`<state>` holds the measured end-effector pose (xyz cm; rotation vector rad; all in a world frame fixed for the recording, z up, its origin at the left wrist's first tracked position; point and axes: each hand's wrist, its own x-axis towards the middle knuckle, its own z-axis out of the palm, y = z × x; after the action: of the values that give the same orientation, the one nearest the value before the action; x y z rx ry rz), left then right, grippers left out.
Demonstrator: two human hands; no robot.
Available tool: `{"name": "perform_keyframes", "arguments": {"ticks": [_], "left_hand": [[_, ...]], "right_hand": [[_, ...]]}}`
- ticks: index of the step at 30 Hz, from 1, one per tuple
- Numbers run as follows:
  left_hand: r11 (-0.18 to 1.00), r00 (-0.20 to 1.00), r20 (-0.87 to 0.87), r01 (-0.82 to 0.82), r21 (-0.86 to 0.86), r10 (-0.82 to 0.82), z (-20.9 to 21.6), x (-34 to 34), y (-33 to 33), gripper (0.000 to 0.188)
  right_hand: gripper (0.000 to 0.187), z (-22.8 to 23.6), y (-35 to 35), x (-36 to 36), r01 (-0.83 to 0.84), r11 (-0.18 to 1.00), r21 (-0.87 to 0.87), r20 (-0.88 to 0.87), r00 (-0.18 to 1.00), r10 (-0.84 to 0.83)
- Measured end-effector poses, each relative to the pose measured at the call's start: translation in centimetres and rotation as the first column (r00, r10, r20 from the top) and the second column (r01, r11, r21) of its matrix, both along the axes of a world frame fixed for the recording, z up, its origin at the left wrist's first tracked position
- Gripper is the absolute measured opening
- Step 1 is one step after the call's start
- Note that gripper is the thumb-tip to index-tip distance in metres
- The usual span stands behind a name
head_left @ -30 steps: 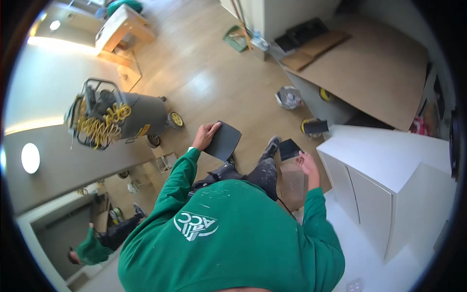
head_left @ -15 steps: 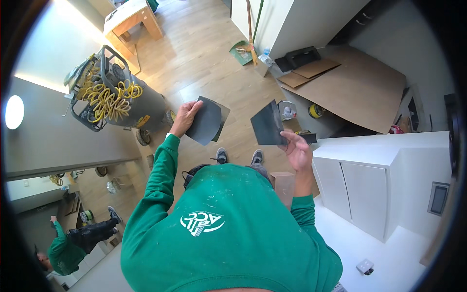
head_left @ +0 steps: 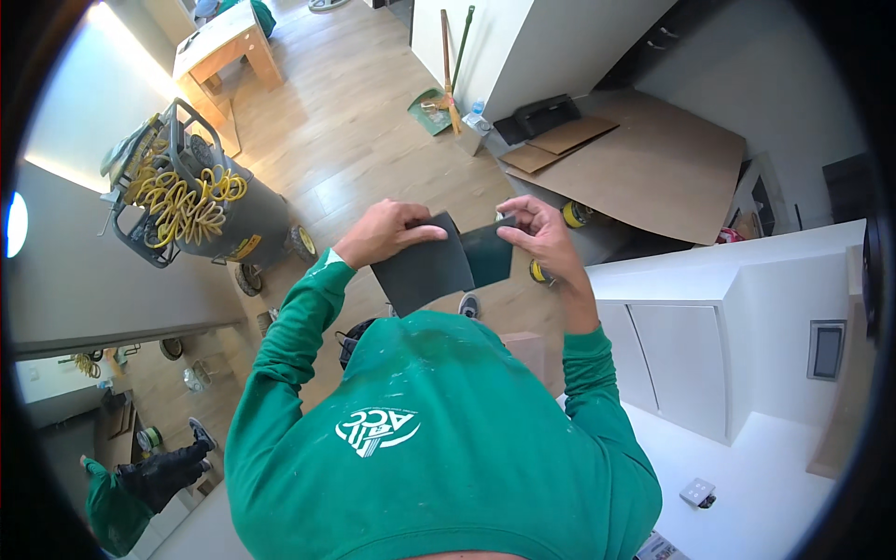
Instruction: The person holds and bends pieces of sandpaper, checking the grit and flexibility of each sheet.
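Observation:
My left hand [head_left: 390,233] pinches the top edge of a dark grey matte sheet of sandpaper [head_left: 422,273], thumb in front. A second, darker greenish-black sheet [head_left: 488,256] hangs from my right hand [head_left: 543,239], gripped between thumb and fingers at its upper right corner. The two sheets meet in front of my chest, the left one overlapping the right one's edge. Below them, a shoe [head_left: 469,305] of mine shows on the wooden floor.
At left stands a grey wheeled machine [head_left: 266,210] with a coiled yellow hose [head_left: 191,207]. A wooden bench [head_left: 222,42], broom [head_left: 452,93] and green dustpan [head_left: 427,112] are farther off. Brown boards [head_left: 653,163] and a white cabinet [head_left: 677,355] flank my right. A mirror [head_left: 177,392] is lower left.
My hands have come together from apart, so the two sheets now overlap. The right hand has moved left and up, its sheet swinging behind the left one. My view has shifted slightly.

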<state>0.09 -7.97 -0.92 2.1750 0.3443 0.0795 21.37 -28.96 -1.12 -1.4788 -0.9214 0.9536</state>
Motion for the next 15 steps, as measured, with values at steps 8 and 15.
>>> {"name": "perform_keyframes", "arguments": {"ticks": [8, 15], "left_hand": [[0.988, 0.991, 0.046, 0.131, -0.078, -0.128, 0.8, 3.9, -1.1, 0.043], [0.724, 0.970, 0.076, 0.223, -0.653, -0.229, -2.4, 5.7, 2.7, 0.085]], "right_hand": [[0.040, -1.8, 0.2, -0.9, 0.022, 1.000, -0.012, -0.447, 0.894, -0.025], [0.035, -3.3, -1.6, -0.5, 0.160, 0.985, 0.058, -0.435, 0.892, -0.119]]}}
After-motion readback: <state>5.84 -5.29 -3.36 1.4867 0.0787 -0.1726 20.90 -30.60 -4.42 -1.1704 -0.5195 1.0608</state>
